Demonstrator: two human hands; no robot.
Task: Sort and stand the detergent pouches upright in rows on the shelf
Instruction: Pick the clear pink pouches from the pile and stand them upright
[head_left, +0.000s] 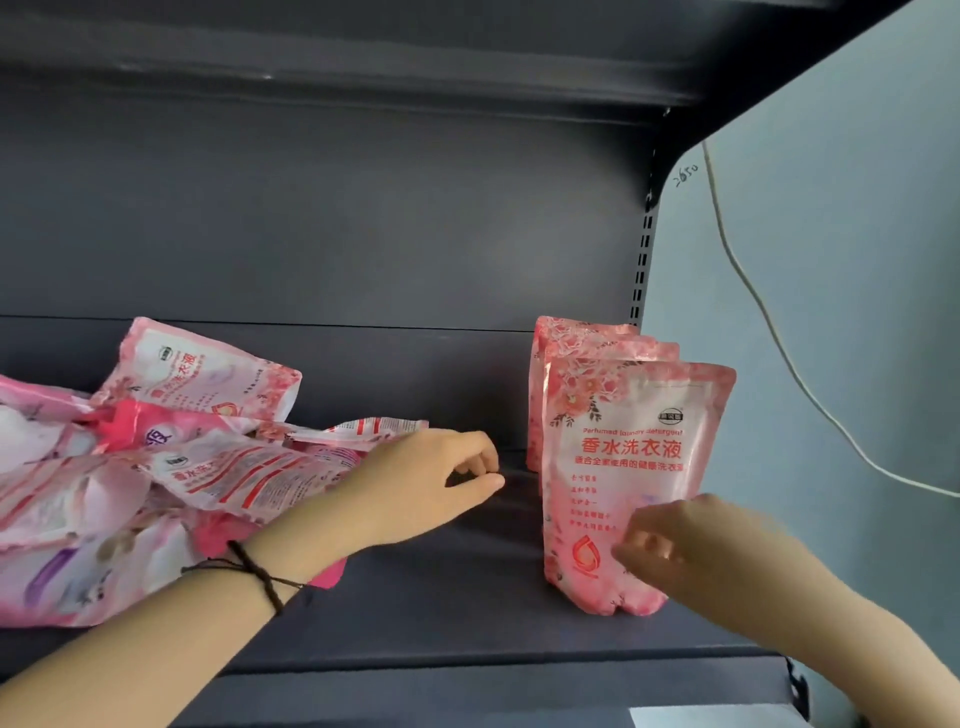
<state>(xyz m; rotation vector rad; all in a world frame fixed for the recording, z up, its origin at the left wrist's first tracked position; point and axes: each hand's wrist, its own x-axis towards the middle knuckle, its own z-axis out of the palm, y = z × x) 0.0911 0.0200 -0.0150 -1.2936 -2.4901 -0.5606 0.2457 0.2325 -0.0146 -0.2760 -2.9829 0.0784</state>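
1. Dark grey metal forms the shelf (441, 613) across the bottom of the frame, with a bare strip between the two hands.
2. Lower right, the right hand (670, 540) sits against the lower part of the front pouch (623, 457). Blur hides its fingers, so I cannot tell whether it grips or merely touches.
3. That pouch stands upright, long axis vertical and label outward, heading a row with two more pouches (582, 338) close behind.
4. At centre, the left hand (426, 483) hovers with its fingers loosely curled, apart from the thumb and holding nothing.
5. The pile of lying pouches (104, 493) spreads immediately left of that hand, long axes flat and slanting. The left hand is probably the nearer one for the next pick.
6. Farthest back are the dark back panel (337, 218) and, upper right, a pale wall (831, 260) with a cable (753, 291).
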